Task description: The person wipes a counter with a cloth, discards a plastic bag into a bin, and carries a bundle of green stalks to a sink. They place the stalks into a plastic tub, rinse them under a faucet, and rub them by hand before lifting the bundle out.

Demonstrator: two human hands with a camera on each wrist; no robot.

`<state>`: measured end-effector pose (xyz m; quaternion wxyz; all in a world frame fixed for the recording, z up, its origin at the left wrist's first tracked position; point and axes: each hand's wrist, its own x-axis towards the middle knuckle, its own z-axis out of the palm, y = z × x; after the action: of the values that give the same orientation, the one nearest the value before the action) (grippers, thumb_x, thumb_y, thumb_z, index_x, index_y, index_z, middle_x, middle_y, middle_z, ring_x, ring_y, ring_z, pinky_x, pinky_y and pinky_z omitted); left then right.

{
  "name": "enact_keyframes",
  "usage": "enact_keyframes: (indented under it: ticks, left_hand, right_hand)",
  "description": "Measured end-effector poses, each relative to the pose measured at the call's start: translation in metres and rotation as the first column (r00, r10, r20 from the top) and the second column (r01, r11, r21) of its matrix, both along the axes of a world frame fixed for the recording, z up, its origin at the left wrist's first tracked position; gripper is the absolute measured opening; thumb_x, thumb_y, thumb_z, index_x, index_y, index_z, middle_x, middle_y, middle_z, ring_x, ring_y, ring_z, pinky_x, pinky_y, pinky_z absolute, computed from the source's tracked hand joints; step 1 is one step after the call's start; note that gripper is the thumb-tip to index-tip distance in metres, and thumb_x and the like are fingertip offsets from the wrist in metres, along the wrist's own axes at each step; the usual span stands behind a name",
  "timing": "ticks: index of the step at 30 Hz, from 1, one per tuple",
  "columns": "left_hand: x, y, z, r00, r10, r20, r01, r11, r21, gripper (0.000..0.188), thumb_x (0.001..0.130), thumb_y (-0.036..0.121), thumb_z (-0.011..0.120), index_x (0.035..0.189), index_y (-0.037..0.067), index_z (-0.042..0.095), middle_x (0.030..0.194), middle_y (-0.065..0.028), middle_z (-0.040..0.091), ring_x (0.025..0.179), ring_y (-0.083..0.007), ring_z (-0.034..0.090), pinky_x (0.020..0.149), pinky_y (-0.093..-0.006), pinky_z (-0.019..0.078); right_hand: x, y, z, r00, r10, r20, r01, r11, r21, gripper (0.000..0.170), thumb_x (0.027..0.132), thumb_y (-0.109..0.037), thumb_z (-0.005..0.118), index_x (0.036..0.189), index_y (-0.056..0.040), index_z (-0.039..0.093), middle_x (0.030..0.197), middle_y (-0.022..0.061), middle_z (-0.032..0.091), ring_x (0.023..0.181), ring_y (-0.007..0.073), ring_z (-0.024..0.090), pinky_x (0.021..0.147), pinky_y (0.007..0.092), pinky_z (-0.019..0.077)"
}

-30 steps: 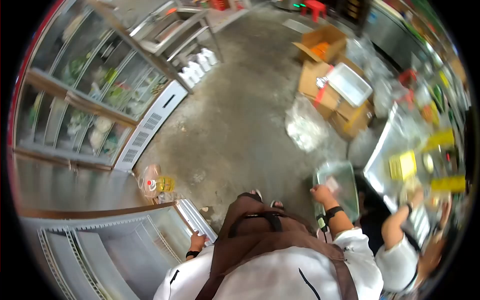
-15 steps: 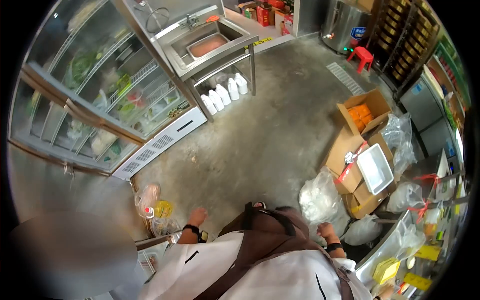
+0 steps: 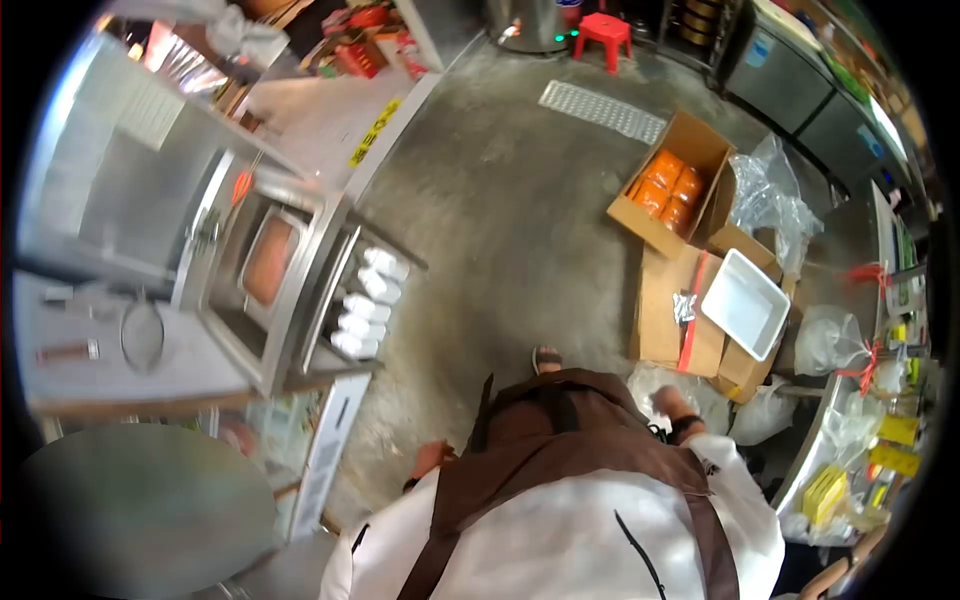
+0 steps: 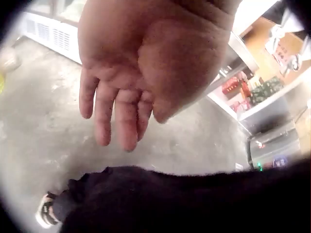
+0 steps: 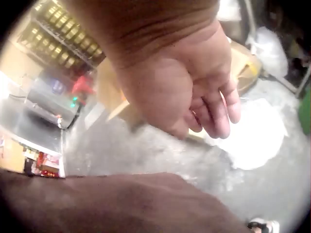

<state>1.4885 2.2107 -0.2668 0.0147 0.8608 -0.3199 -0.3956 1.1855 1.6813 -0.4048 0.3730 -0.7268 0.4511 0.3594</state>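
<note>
My left hand [image 3: 432,457] hangs by the left side of the brown apron [image 3: 585,410], holding nothing. In the left wrist view, its palm shows and the fingers [image 4: 127,119] hang loose above the concrete floor. On the other side, my right hand [image 3: 675,403] is blurred and overlaps a clear plastic bag [image 3: 648,380] on the floor in the head view. The right wrist view shows this palm with loosely bent fingers [image 5: 218,119] and nothing in them. Behind them, the bag appears as a bright white patch [image 5: 257,141].
A steel sink [image 3: 225,290] holding a metal pan stands left, with several white bottles [image 3: 365,310] beneath. Cardboard boxes [image 3: 665,290], one with orange packs [image 3: 670,185], and a white tray [image 3: 745,305] lie right. A red stool [image 3: 603,38] stands far ahead. Another person's arm [image 3: 850,560] shows lower right.
My left hand has come off the edge of the open fridge door, and my right hand is away from the greenish tub. The view has moved on and turned, bringing the sink closer.
</note>
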Motion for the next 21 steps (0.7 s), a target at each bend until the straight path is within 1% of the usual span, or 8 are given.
enact_keyframes:
  ticks: [1, 2, 3, 5, 6, 11, 17, 21]
  left_hand:
    - [0.023, -0.016, 0.002, 0.993, -0.113, 0.023, 0.112, 0.992, 0.064, 0.027, 0.077, 0.029, 0.061, 0.094, 0.009, 0.064, 0.087, -0.0105, 0.064, 0.078, -0.0278, 0.061, 0.069, -0.0388, 0.0483]
    - [0.040, -0.023, 0.015, 0.981, 0.170, -0.089, -0.184, 0.967, -0.174, 0.026, 0.076, 0.030, 0.061, 0.094, 0.010, 0.065, 0.087, -0.0107, 0.064, 0.078, -0.0289, 0.061, 0.069, -0.0394, 0.0482]
    - [0.060, -0.032, 0.024, 0.878, 0.401, -0.260, -0.474, 0.802, -0.364, 0.026, 0.076, 0.030, 0.061, 0.094, 0.011, 0.065, 0.087, -0.0110, 0.064, 0.078, -0.0301, 0.061, 0.069, -0.0401, 0.0480]
    - [0.106, -0.035, -0.031, 0.950, 0.040, 0.310, 0.030, 0.976, -0.216, 0.021, 0.077, 0.026, 0.058, 0.089, 0.009, 0.063, 0.080, -0.0108, 0.063, 0.075, -0.0295, 0.061, 0.064, -0.0407, 0.0481]
    - [0.127, -0.044, -0.040, 0.964, 0.060, 0.260, -0.043, 0.997, -0.069, 0.020, 0.077, 0.028, 0.058, 0.085, 0.010, 0.062, 0.076, -0.0103, 0.063, 0.073, -0.0286, 0.061, 0.063, -0.0417, 0.0480]
    - [0.282, -0.124, -0.060, 0.983, 0.167, 0.079, -0.172, 0.984, 0.057, 0.021, 0.076, 0.031, 0.058, 0.080, 0.010, 0.060, 0.070, -0.0092, 0.061, 0.070, -0.0273, 0.061, 0.060, -0.0429, 0.0476]
    - [0.526, -0.275, -0.047, 0.994, -0.061, 0.088, 0.060, 0.998, 0.012, 0.022, 0.076, 0.033, 0.058, 0.077, 0.011, 0.059, 0.068, -0.0084, 0.061, 0.069, -0.0268, 0.060, 0.058, -0.0434, 0.0472]
    - [0.685, -0.400, -0.028, 0.908, -0.338, 0.248, 0.346, 0.938, 0.012, 0.023, 0.076, 0.034, 0.058, 0.075, 0.011, 0.058, 0.067, -0.0079, 0.060, 0.068, -0.0264, 0.060, 0.057, -0.0438, 0.0469]
  right_hand:
    - [0.058, -0.026, 0.023, 0.881, 0.468, 0.066, -0.448, 0.871, -0.201, 0.020, 0.078, -0.023, 0.054, 0.071, -0.0090, 0.067, 0.076, 0.0105, 0.066, 0.067, 0.0259, 0.063, 0.063, 0.0379, 0.0494]
    - [0.094, -0.050, 0.035, 0.549, 0.836, 0.018, -0.763, 0.509, -0.399, 0.016, 0.074, -0.019, 0.055, 0.075, -0.0091, 0.067, 0.075, 0.0116, 0.065, 0.068, 0.0264, 0.063, 0.063, 0.0389, 0.0492]
    - [0.130, -0.073, 0.024, 0.653, 0.738, 0.168, -0.580, 0.631, -0.514, 0.016, 0.071, -0.019, 0.055, 0.077, -0.0085, 0.067, 0.077, 0.0139, 0.065, 0.075, 0.0304, 0.062, 0.067, 0.0404, 0.0490]
    - [0.238, -0.104, 0.113, 0.857, 0.443, 0.263, -0.357, 0.879, -0.317, 0.030, 0.081, -0.026, 0.048, 0.087, -0.0022, 0.065, 0.092, 0.0203, 0.062, 0.089, 0.0358, 0.058, 0.080, 0.0420, 0.0455]
    - [0.277, -0.120, 0.134, 0.907, 0.203, 0.370, -0.095, 0.952, -0.290, 0.030, 0.081, -0.027, 0.048, 0.086, -0.0018, 0.064, 0.092, 0.0199, 0.062, 0.089, 0.0359, 0.058, 0.079, 0.0423, 0.0456]
    - [0.415, -0.196, 0.148, 0.868, 0.048, 0.494, 0.112, 0.951, -0.289, 0.031, 0.082, -0.029, 0.048, 0.087, -0.0033, 0.064, 0.091, 0.0187, 0.063, 0.086, 0.0364, 0.059, 0.077, 0.0418, 0.0466]
    - [0.457, -0.243, 0.129, 0.948, 0.002, 0.319, 0.088, 0.960, -0.267, 0.039, 0.078, -0.034, 0.049, 0.080, 0.0014, 0.066, 0.088, 0.0217, 0.062, 0.086, 0.0369, 0.058, 0.081, 0.0411, 0.0439]
    - [0.443, -0.254, 0.135, 0.872, -0.334, 0.357, 0.425, 0.879, -0.217, 0.036, 0.078, -0.034, 0.053, 0.077, 0.0002, 0.065, 0.083, 0.0204, 0.063, 0.083, 0.0362, 0.059, 0.075, 0.0423, 0.0464]
